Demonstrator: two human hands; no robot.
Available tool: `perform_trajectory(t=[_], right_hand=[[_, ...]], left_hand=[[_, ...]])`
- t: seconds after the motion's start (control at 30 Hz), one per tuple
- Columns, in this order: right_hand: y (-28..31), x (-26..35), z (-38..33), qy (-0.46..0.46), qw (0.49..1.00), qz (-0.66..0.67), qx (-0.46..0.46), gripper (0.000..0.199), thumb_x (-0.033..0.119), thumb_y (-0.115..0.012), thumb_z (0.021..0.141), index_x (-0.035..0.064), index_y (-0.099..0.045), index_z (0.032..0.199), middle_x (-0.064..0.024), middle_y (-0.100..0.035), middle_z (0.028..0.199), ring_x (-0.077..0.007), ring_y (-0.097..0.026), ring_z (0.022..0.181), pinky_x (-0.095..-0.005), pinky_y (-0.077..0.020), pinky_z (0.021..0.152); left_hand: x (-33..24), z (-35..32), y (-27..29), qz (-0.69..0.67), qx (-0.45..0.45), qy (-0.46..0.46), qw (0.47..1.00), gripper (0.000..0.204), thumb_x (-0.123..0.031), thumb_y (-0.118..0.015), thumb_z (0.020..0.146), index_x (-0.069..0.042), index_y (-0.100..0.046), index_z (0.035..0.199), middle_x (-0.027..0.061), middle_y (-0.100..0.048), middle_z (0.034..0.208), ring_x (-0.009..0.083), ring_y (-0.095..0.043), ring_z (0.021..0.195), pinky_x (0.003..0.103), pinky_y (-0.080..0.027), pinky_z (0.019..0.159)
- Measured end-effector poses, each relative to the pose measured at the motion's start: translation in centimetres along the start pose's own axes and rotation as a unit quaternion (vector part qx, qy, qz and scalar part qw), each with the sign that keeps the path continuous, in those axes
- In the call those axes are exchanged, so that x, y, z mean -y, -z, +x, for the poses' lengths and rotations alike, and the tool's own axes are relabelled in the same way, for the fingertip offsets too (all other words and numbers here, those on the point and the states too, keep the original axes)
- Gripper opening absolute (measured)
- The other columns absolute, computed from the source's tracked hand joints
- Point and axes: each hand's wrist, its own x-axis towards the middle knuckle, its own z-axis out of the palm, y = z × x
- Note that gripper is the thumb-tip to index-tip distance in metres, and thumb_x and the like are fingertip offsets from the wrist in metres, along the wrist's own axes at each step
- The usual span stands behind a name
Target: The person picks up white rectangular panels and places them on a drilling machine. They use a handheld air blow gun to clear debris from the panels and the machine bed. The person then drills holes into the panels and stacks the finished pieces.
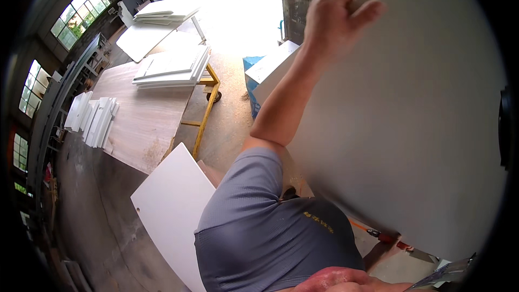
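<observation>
My left hand (332,21) is raised and closed over the top edge of a large pale grey-white panel (411,119). The panel stands tilted and fills the right side of the view. My left arm runs up from a grey short sleeve (243,200) to that edge, with the fingers curled over the far side and the thumb along the rim. My right hand is out of sight.
A long wooden workbench (140,113) on the left carries a stack of white panels (173,67) and narrow white pieces (94,119). A yellow metal frame (208,108) stands beside it. A white board (173,205) leans below. A blue box (251,84) and a red tool (384,236) are on the floor.
</observation>
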Motion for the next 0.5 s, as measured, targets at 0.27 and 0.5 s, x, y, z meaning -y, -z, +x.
perform_trajectory(t=[0.27, 0.5], right_hand=[[10.3, -11.9, -4.5, -0.325, 0.905, 0.273, 0.032, 0.066, 0.051, -0.062, 0.088, 0.0056, -0.039, 0.130, -0.0098, -0.049, 0.125, -0.0270, -0.054, 0.107, -0.0416, -0.0490, 0.090], [24.2, -19.9, -4.9, -0.479, 0.815, 0.297, -0.134, 0.067, 0.060, -0.050, 0.092, 0.0074, -0.041, 0.133, -0.0098, -0.049, 0.127, -0.0285, -0.050, 0.114, -0.0449, -0.0425, 0.098]], left_hand=[[-13.3, -6.0, -19.9, 0.123, 0.326, -0.078, 0.934, 0.066, -0.069, -0.065, 0.072, -0.005, -0.058, 0.064, 0.0095, -0.060, 0.059, 0.0321, -0.062, 0.064, 0.043, -0.050, 0.061], [-16.5, -18.2, -43.8, 0.137, 0.496, -0.035, 0.857, 0.060, -0.061, -0.060, 0.083, -0.002, -0.062, 0.074, 0.0141, -0.063, 0.066, 0.0329, -0.064, 0.071, 0.044, -0.051, 0.065]])
